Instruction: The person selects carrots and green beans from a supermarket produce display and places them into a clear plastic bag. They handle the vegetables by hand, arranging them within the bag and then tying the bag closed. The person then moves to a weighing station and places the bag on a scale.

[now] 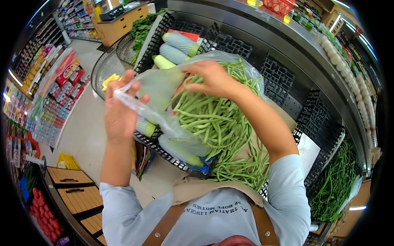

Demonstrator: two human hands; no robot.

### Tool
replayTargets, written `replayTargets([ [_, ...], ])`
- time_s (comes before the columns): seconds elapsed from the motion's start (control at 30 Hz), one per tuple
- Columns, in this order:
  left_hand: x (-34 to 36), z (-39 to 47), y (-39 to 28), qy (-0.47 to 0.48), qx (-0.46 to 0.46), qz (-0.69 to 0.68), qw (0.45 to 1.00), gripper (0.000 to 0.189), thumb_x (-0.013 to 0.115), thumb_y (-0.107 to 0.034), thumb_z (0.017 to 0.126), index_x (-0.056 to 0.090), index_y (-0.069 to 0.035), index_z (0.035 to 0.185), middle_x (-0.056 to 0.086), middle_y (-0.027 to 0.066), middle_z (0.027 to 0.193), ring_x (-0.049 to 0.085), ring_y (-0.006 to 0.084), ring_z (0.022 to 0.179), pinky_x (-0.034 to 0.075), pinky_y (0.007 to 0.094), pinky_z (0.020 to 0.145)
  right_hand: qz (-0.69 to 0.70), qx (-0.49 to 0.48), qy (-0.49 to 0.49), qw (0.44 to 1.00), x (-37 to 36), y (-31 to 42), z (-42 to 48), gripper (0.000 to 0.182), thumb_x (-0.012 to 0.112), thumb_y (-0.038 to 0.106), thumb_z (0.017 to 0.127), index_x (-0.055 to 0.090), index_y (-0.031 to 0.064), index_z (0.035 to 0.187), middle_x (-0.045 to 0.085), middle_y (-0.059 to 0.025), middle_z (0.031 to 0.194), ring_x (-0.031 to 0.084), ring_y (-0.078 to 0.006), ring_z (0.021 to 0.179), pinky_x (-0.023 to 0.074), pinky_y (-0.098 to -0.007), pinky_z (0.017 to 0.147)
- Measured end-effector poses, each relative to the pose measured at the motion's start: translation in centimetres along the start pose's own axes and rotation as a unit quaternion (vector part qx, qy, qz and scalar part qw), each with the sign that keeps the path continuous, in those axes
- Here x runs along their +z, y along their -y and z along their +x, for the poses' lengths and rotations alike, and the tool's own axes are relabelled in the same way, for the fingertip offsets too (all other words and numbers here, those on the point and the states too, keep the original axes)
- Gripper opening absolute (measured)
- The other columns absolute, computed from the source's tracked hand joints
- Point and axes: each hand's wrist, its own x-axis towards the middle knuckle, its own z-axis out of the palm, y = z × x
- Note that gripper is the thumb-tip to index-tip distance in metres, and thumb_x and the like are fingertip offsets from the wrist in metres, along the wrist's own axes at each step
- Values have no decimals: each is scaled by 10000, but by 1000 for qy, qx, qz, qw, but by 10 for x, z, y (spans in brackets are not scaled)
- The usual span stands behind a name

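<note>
My left hand (120, 113) grips the twisted edge of a clear plastic bag (160, 86), which stretches across to the right. My right hand (212, 77), a little blurred, hovers over the heap of long green beans (215, 120). Its thumb and fingers are apart, with the fingertips close to the bag's film; whether they touch it I cannot tell. More film (212, 55) shows behind this hand, at the heap's far side. The beans are spread over brown cardboard (244, 146). To their left, pale green gourds in foam netting (181, 43) lie in a black plastic crate (167, 21).
Black latticed crates (320, 110) line the metal display counter (295, 37). Dark leafy greens (335, 181) sit at the right. A round wire-rimmed stand (98, 72) is on the left, with a yellow item (110, 80). Tomatoes (44, 212) fill a lower-left display beside wooden drawers (77, 196).
</note>
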Motion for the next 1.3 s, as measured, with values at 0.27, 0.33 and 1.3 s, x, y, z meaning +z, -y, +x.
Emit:
replayTargets([
  [0.27, -24, -38, -13, 8, -102, -142, 984, 281, 331, -233, 946, 406, -138, 1199, 345, 118, 1323, 469, 89, 700, 443, 544, 850, -27, 503, -300, 810, -37, -53, -251, 406, 627, 230, 777, 512, -28, 1069, 587, -112, 966, 566, -208, 907, 457, -307, 755],
  [0.33, -10, -35, -13, 28, -108, -148, 983, 310, 300, -240, 957, 396, -123, 1228, 383, 92, 1269, 429, 58, 662, 485, 444, 775, 143, 602, -260, 741, -19, -54, -260, 423, 598, 281, 807, 500, -23, 1084, 574, -114, 979, 558, -200, 904, 463, -300, 749],
  [1.3, 3, 9, -121, -54, -102, -172, 978, 541, 559, -215, 828, 318, 8, 1257, 290, 203, 1304, 371, 284, 1121, 411, 393, 851, 535, 478, -329, 614, -107, -53, -95, 170, 410, 158, 911, 480, 3, 908, 569, -118, 836, 578, -220, 759, 512, -311, 692],
])
